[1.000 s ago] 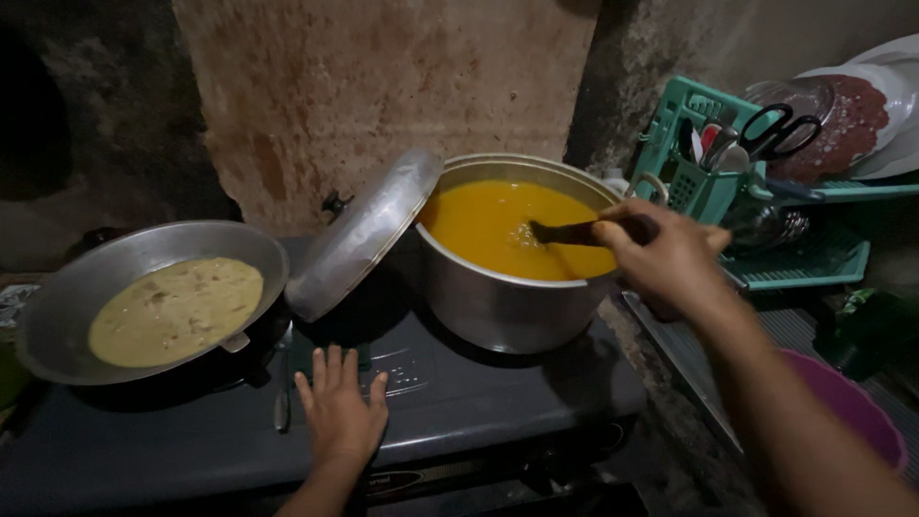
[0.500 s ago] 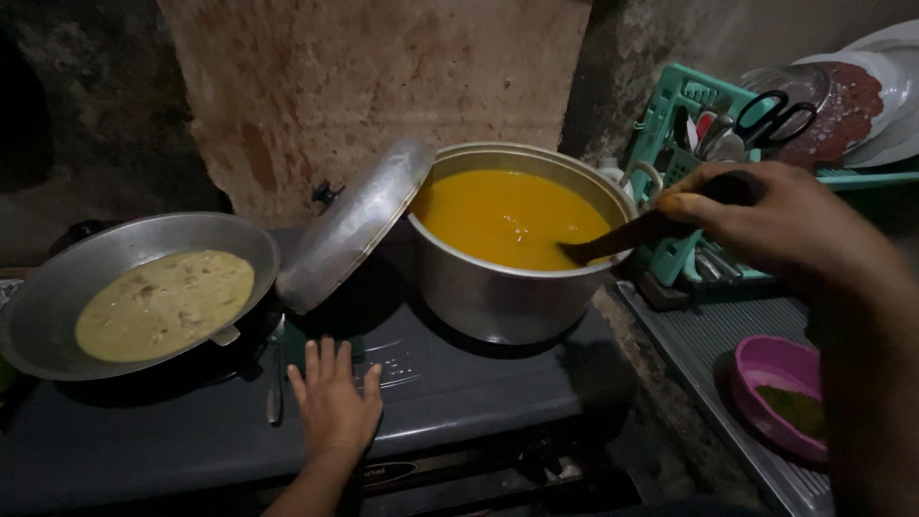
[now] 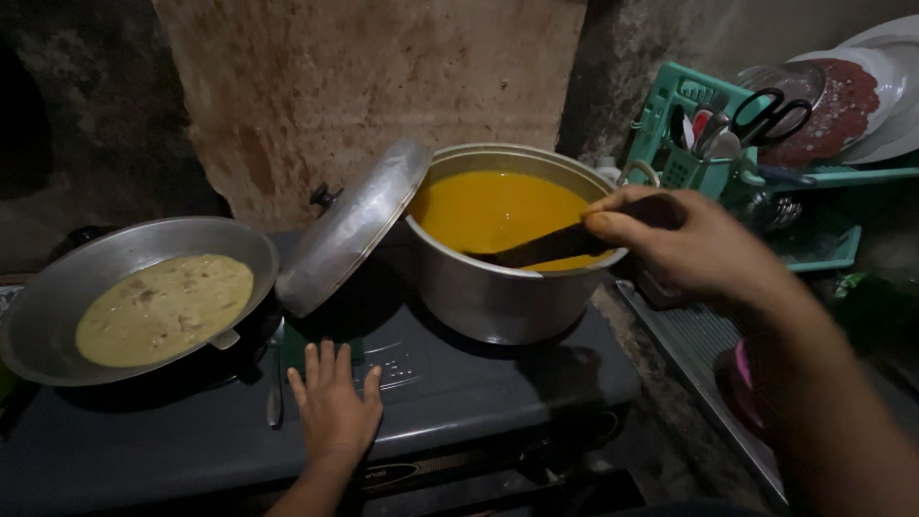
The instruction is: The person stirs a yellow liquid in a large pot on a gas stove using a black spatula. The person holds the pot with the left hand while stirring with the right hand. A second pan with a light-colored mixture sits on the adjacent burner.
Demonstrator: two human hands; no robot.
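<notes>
the spoon is pinched tight in the right hand, dipped at 3 o'clock in the pot; best stirred slowly. left hand is spread flat on the stove.

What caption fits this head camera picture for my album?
Right hand holds a dark spoon in a pot of orange soup; left hand rests flat on the stove.

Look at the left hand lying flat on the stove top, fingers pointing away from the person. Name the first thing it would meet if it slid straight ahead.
Probably the tilted metal lid propped against the pot: the left hand points toward its lower edge, though depth is unclear.
</notes>
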